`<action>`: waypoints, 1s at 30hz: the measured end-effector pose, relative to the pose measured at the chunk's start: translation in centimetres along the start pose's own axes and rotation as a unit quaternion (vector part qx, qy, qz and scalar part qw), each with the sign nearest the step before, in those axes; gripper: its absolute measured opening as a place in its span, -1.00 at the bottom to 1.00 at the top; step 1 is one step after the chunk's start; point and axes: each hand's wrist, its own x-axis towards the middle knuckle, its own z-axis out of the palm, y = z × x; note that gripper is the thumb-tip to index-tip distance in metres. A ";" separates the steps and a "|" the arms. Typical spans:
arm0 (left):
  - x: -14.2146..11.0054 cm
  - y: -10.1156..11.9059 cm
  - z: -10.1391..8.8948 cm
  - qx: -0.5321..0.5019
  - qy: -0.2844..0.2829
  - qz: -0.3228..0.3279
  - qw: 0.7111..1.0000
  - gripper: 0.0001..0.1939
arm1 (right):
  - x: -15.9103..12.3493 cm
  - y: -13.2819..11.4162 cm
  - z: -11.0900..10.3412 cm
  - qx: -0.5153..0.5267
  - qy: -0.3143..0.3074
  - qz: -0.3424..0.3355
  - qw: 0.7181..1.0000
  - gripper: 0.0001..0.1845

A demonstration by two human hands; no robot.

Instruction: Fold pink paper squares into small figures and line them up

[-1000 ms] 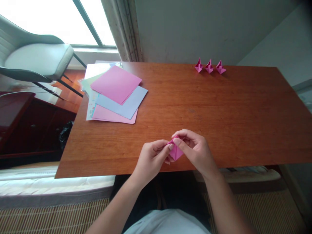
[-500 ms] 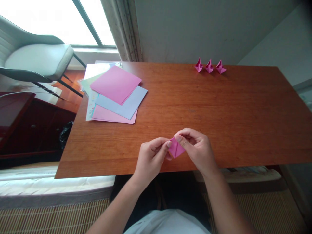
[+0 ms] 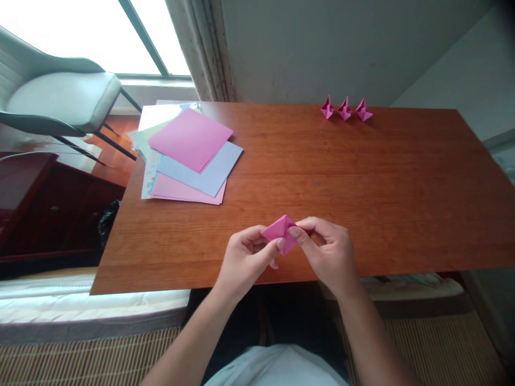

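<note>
Both hands pinch a small pink folded paper (image 3: pixel 282 228) over the table's near edge. It is diamond-shaped, with a crease down its middle. My left hand (image 3: pixel 247 260) grips it from the left, thumb on the lower front and fingers behind. My right hand (image 3: pixel 328 249) holds the right side between thumb and fingertips, which hide that corner. At the table's far edge stand three finished-looking pink origami figures, the left one (image 3: pixel 328 108), the middle one (image 3: pixel 345 109) and the right one (image 3: pixel 363 110), each with an upright point.
A brown wooden table (image 3: pixel 362 182) spans the view. On its left lie pink sheets (image 3: pixel 191 136), a pale blue sheet (image 3: pixel 217 166) and lighter pink sheets (image 3: pixel 185 190) over other papers. A grey chair (image 3: pixel 60 99) stands by the window beyond the left edge.
The pink paper now shows a wider diamond with its left corner uncovered. My left thumb has slid lower on it, and my right fingers have shifted down to its right side.
</note>
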 end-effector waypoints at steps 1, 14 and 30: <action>0.0 0.0 0.0 0.002 -0.009 -0.006 1.000 -0.69 | 0.0 -0.1 0.0 -0.005 0.003 -0.004 1.000 -0.81; -0.4 -1.4 0.0 0.103 -0.076 0.031 0.991 -0.73 | 0.0 0.3 -0.1 0.098 -0.060 0.009 0.993 -0.82; -0.4 -1.6 -0.4 0.136 -0.092 0.052 0.985 -0.73 | -0.1 0.5 0.0 0.065 -0.016 0.011 0.998 -0.80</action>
